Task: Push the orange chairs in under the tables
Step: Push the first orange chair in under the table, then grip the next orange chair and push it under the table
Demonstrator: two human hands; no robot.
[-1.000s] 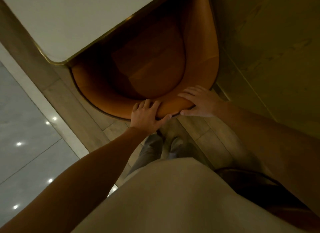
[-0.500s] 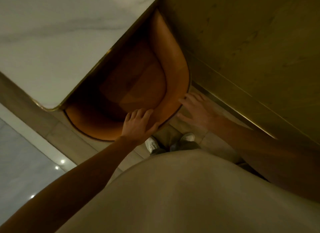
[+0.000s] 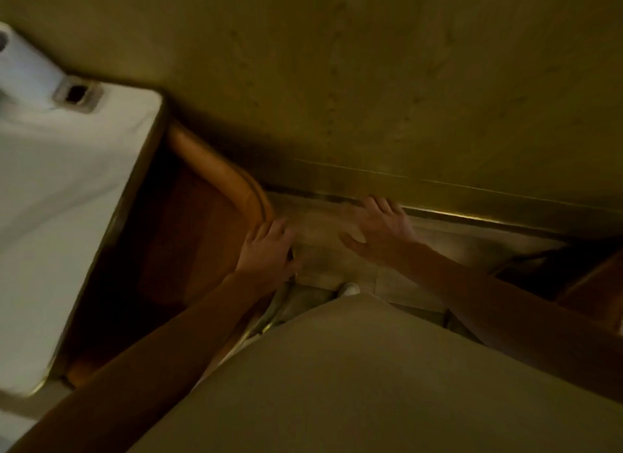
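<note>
**Orange chair mostly tucked under, hands nearly off it**

The orange chair (image 3: 215,169) sits at centre-left of the frame, its seat largely swallowed by shadow beneath the white table (image 3: 67,189) that fills the left side. Only the curved back rim shows clearly, arcing from under the table edge down toward the middle.

The left hand (image 3: 269,250) rests at the lower end of that rim, fingers laid over or against it — the blur keeps me from saying whether it grips or merely touches. The right hand (image 3: 381,230) is spread flat and loose, holding nothing, in mid-frame just right of the chair and close to the wall (image 3: 371,81) and its baseboard.

What could go wrong from here, to my eye: the chair's back stands very near the wall, so a further shove at an angle might scrape the rim along it. A push from one hand alone could also twist the chair rather than send it straight — its arm could then knock the table's edge. A second orange shape at the right edge of the frame may be another chair; too little shows to be sure.
</note>
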